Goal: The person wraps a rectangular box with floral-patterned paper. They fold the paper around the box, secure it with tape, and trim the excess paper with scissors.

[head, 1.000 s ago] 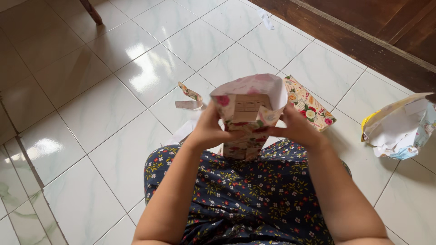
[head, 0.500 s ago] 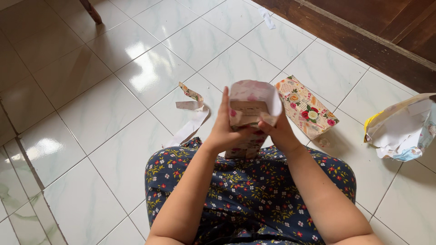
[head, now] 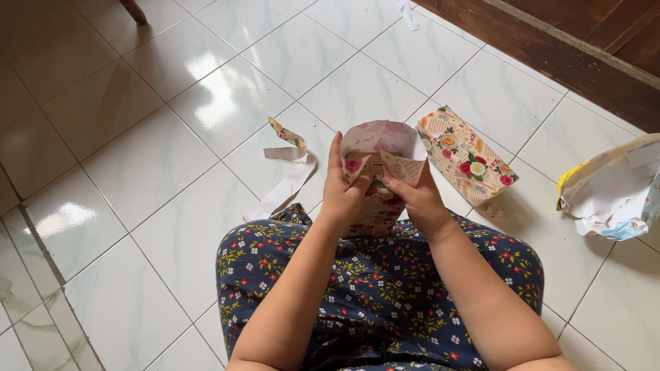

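Observation:
A box half wrapped in flowered paper (head: pixel 382 159) stands on end above my lap, with the paper's top end open like a tube. My left hand (head: pixel 344 194) grips its left side, fingers pressed up along the paper. My right hand (head: pixel 414 198) holds its right side and pinches a folded flap of the paper near the front. Both hands touch the paper at once.
A finished flowered parcel (head: pixel 466 156) lies on the white tiled floor just right of my hands. Cut paper strips (head: pixel 289 172) curl on the floor at the left. A crumpled bag with white and yellow paper (head: pixel 615 189) sits far right. A dark wooden threshold (head: pixel 570 51) runs along the top right.
The wrapped box has dropped lower and closer to my lap, and my right hand has shifted to the front flap and folded it inwards. The view has tilted slightly.

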